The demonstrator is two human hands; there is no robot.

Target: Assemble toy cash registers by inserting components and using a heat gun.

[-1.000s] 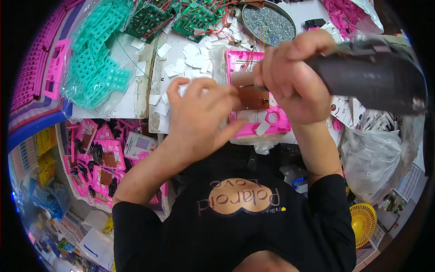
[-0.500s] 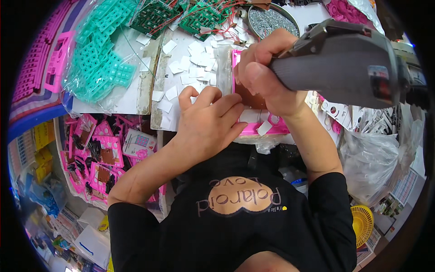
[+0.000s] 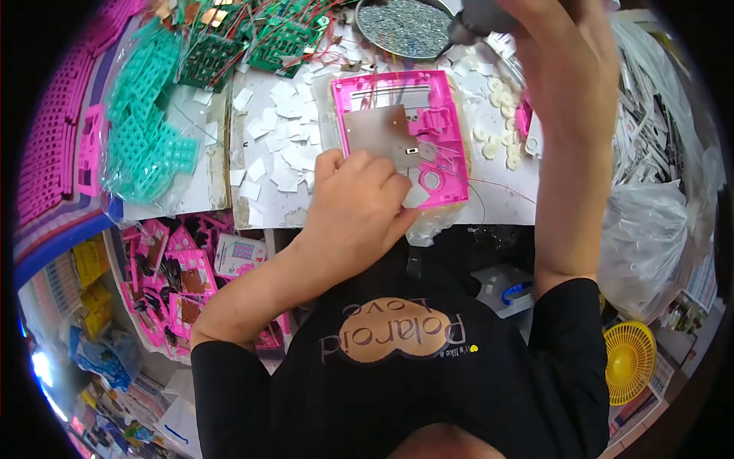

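A pink plastic casing lies open side up on the bench, with a brown circuit board and thin wires inside. My left hand has its fingers bent over the casing's lower left part, the thumb at the near edge, steadying it. By the thumb is a small white square piece. My right hand, at the upper right, is wrapped round a dark electric screwdriver, partly cut off by the frame's top. Its tip is at the right side of a round metal dish full of small screws.
White square pieces lie scattered left of the casing. Green circuit boards with red wires and bagged turquoise keypads are farther left. Cream-coloured discs lie at right. A bin of pink assemblies stands below the bench.
My right hand has lifted the electric screwdriver off the casing and carried it up to the screw dish, uncovering the casing's inside. My left hand stays at the casing.
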